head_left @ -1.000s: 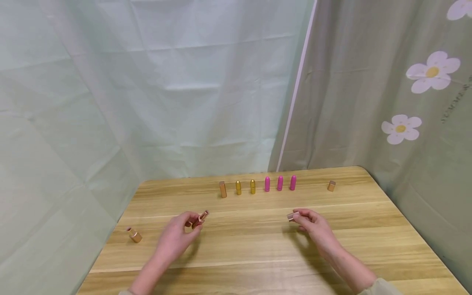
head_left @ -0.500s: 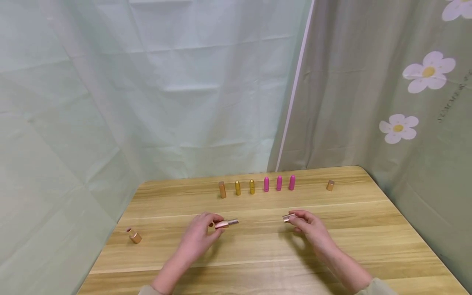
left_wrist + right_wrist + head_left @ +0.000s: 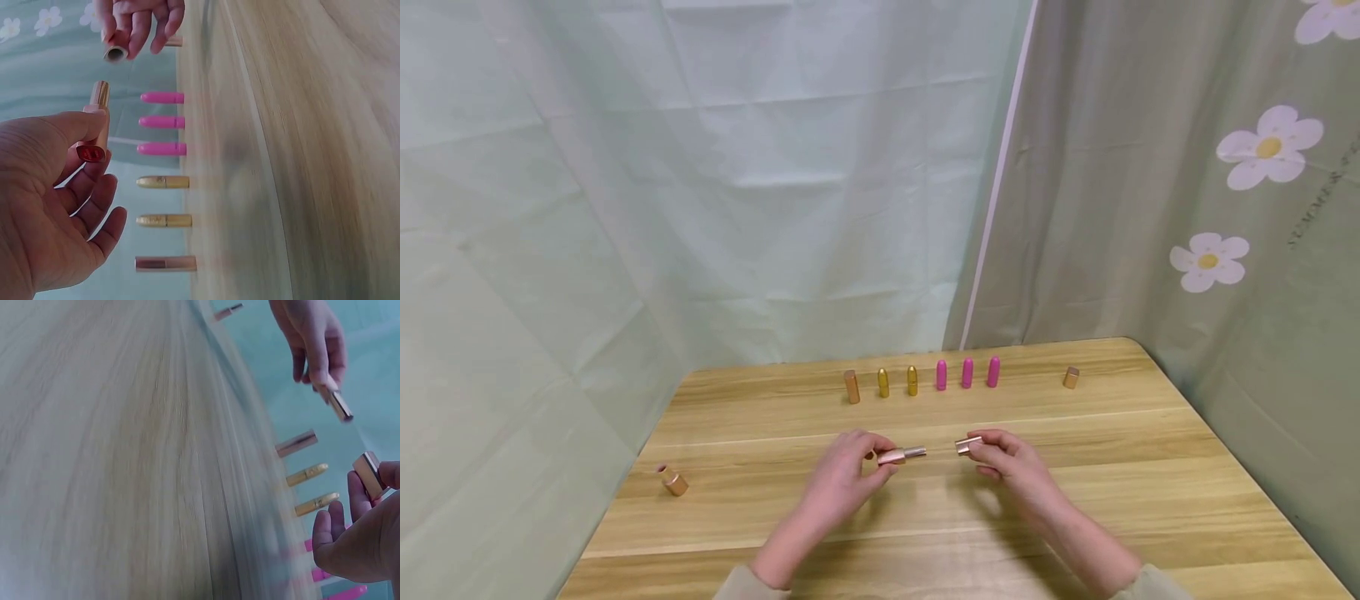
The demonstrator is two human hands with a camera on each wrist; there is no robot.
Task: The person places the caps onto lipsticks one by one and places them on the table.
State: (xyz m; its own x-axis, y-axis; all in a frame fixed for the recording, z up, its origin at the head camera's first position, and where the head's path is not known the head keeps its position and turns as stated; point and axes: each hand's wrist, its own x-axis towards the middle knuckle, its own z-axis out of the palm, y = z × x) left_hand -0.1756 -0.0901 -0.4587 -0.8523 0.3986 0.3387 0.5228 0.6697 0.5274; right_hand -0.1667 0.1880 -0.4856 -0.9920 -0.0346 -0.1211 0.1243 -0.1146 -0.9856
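My left hand (image 3: 846, 475) pinches a rose-gold lipstick tube (image 3: 892, 456) between thumb and fingers, its narrower metallic end pointing right. In the left wrist view the red label on the base of this lipstick tube (image 3: 92, 153) faces the camera. Facing it, my right hand (image 3: 1018, 471) pinches a rose-gold lipstick cap (image 3: 967, 446). The cap's hollow mouth (image 3: 115, 55) shows in the left wrist view, turned toward the tube. A small gap separates tube and cap, both held above the wooden table (image 3: 925, 542).
Along the back stand a closed rose-gold lipstick (image 3: 852, 387), two gold lipsticks (image 3: 912, 381) and three pink ones (image 3: 967, 373). Another cap (image 3: 1071, 377) stands at the back right. An uncapped lipstick tube (image 3: 673, 480) stands at the left. Curtains (image 3: 820, 208) hang behind the table.
My left hand has moved right with the lipstick tube and turned it from slanting upward to nearly level. My right hand has shifted slightly left with the cap, narrowing the gap.
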